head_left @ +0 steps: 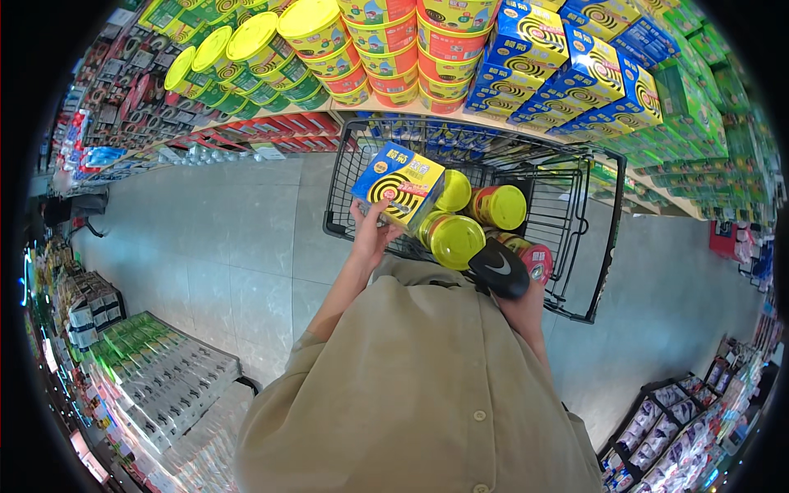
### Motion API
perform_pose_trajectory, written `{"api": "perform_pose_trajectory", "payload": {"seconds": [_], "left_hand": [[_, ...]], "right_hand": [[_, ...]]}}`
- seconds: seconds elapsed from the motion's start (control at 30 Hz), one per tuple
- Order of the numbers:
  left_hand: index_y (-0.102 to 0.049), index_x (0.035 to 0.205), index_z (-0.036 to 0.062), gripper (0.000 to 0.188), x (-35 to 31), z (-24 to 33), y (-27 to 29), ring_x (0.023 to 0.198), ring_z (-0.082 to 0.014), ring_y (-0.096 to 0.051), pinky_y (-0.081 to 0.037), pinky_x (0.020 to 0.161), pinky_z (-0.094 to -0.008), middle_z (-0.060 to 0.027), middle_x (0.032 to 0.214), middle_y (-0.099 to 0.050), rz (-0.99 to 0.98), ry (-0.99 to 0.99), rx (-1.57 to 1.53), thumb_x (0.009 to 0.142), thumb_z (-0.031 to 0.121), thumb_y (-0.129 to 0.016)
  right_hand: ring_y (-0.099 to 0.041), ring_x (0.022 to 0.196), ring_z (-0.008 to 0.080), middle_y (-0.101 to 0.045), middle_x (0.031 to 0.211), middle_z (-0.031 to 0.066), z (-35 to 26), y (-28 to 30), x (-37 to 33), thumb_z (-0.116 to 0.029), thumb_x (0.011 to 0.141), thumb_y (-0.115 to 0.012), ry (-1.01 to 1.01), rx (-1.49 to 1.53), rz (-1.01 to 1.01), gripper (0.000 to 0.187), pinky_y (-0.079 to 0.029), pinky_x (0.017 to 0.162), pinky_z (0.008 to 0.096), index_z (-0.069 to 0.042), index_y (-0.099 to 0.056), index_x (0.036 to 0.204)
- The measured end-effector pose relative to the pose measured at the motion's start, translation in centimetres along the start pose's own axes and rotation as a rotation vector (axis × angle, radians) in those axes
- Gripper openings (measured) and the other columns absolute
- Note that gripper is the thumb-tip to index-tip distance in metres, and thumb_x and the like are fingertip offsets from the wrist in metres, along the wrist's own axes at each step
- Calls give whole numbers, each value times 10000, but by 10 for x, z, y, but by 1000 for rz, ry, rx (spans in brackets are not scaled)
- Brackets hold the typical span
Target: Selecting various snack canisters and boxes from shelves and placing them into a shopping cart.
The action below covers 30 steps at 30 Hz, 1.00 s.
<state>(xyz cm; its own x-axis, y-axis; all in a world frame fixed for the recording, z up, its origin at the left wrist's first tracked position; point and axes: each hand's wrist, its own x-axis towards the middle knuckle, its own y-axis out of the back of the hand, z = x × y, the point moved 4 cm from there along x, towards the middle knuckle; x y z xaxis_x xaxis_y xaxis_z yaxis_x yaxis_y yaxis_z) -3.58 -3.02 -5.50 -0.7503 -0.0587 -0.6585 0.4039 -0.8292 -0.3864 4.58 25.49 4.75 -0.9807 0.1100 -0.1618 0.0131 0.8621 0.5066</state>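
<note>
My left hand (374, 230) grips a blue and yellow mosquito coil box (399, 186) by its near left side, with the thumb over its front. The box is tilted above the left part of a black wire shopping cart (590, 287). Close by its right side are several round tubs with yellow lids, such as this tub (457, 241) and another tub (500, 207). My right hand (526, 297) is low at the cart's near side, beside a pink-ended container (538, 261). A black rounded item with a white curved mark (500, 269) covers its fingers, so its grip is hidden.
Across the cart, a shelf holds stacked yellow-lidded tubs (382, 62) and more blue and yellow boxes (596, 66). Green boxes (686, 111) stand at the right. Wrapped packs (168, 378) are piled at the lower left. Grey floor tiles (222, 230) lie left of the cart.
</note>
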Motion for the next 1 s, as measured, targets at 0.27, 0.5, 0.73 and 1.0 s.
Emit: {"api": "perform_pose_trajectory", "payload": {"seconds": [0.27, 0.5, 0.73, 1.0], "left_hand": [[-92, 1385, 161, 960, 27, 0, 27, 888, -271, -582, -511, 656, -340, -171, 1226, -411, 80, 61, 77, 731, 365, -764], [-465, 1188, -31, 691, 58, 0, 69, 856, -242, -596, -500, 652, -359, -105, 1032, -527, 195, 78, 253, 733, 404, -749], [-573, 1082, 19, 577, 81, 0, 78, 701, -163, -585, -476, 605, -273, -57, 893, -575, 12, 196, 349, 739, 454, -732], [-601, 1055, 5, 560, 129, -19, 102, 725, -180, -679, -544, 571, -314, -90, 898, -670, 88, 103, 656, 668, 349, -815]], "right_hand": [[-671, 908, 347, -685, 944, 198, -4, -10, -11, -59, 670, -717, -36, 4, 72, 375, -519, 770, 366, -11, -657, 1038], [-658, 879, 389, -682, 863, 214, 2, -20, -25, -92, 669, -713, -45, -99, 131, 358, -526, 723, 376, -7, -654, 1011], [-649, 923, 390, -675, 881, 234, 2, -34, -36, -95, 672, -691, -241, -109, 145, 371, -524, 749, 375, 9, -646, 1025], [-639, 947, 399, -671, 916, 240, -8, -48, -34, -62, 699, -662, -181, -45, 175, 369, -520, 759, 373, 14, -640, 1060]]}}
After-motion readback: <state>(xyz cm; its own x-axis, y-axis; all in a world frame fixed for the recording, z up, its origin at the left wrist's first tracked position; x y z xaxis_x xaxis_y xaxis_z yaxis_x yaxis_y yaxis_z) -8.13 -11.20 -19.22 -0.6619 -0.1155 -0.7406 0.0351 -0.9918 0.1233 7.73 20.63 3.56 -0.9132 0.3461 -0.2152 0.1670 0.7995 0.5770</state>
